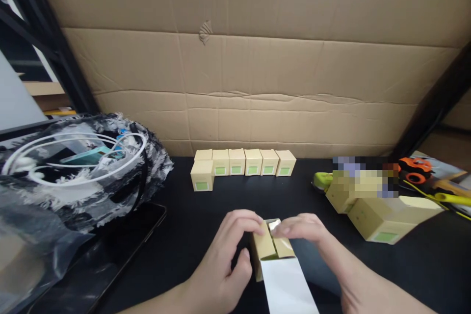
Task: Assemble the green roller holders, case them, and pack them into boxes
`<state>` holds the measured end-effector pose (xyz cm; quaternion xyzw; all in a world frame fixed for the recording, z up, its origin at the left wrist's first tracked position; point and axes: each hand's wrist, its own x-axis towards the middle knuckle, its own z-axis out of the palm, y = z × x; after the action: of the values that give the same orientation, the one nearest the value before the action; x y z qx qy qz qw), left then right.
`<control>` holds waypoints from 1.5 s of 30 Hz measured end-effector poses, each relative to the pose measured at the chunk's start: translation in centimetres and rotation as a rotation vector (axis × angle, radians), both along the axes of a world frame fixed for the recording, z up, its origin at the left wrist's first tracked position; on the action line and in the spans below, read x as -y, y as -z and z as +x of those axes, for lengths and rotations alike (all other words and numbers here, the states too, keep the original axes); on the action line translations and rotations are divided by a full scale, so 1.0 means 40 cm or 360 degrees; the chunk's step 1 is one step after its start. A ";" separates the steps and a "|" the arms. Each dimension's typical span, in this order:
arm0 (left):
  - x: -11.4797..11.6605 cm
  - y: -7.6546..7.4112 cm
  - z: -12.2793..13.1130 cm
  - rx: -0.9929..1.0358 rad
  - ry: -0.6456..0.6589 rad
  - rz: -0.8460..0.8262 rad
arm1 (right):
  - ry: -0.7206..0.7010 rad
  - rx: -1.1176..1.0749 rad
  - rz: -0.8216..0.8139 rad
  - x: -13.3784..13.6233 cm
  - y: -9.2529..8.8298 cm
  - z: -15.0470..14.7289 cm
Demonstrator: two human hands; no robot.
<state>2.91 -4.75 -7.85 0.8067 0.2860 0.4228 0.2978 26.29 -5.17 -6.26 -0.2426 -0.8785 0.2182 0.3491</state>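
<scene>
A small cream box (pixel 263 245) stands on the black table at the lower middle. Its long white flap (pixel 289 284) hangs open toward me, and two short flaps lie folded over the top with a narrow gap between them. My left hand (pixel 233 250) holds the box at its left side, fingertips on the left short flap and thumb near the side wall. On the right short flap rest the fingertips of my right hand (pixel 312 235); its fingers are stretched out, and the thumb is hidden.
Several closed cream boxes (pixel 237 162) line the cardboard wall (pixel 257 68), one more in front at left. Larger cream boxes (pixel 386 218), a green object (pixel 323 180) and an orange toy (pixel 415 169) lie right. A fuzzy basket (pixel 154 176) and a dark phone-like slab (pixel 121 250) are left.
</scene>
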 end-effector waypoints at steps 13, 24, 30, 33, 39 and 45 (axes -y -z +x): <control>0.004 -0.010 0.014 0.0090 0.0023 -0.0527 | 0.0485 -0.0413 -0.0186 -0.029 -0.023 -0.056; 0.008 -0.003 0.022 0.0188 0.0049 -0.0775 | 0.0557 -0.0489 -0.0944 -0.046 -0.004 -0.072; 0.005 -0.001 0.020 0.0087 0.0061 -0.0584 | 0.0591 -0.0504 -0.0873 -0.056 0.015 -0.080; 0.006 -0.002 0.016 0.0038 0.0027 -0.0517 | 0.0598 -0.0476 -0.0736 -0.051 0.015 -0.060; 0.009 0.014 0.006 -0.0145 -0.0210 0.0132 | 0.0272 0.0334 -0.0023 -0.035 -0.009 -0.010; 0.015 0.015 0.010 -0.0049 -0.0058 0.0608 | 0.0540 0.0456 0.0270 -0.174 -0.007 -0.107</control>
<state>3.31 -5.37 -8.44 0.8497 0.2196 0.4623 0.1272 22.01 1.79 -5.98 -0.3850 -0.8809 0.0451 0.2717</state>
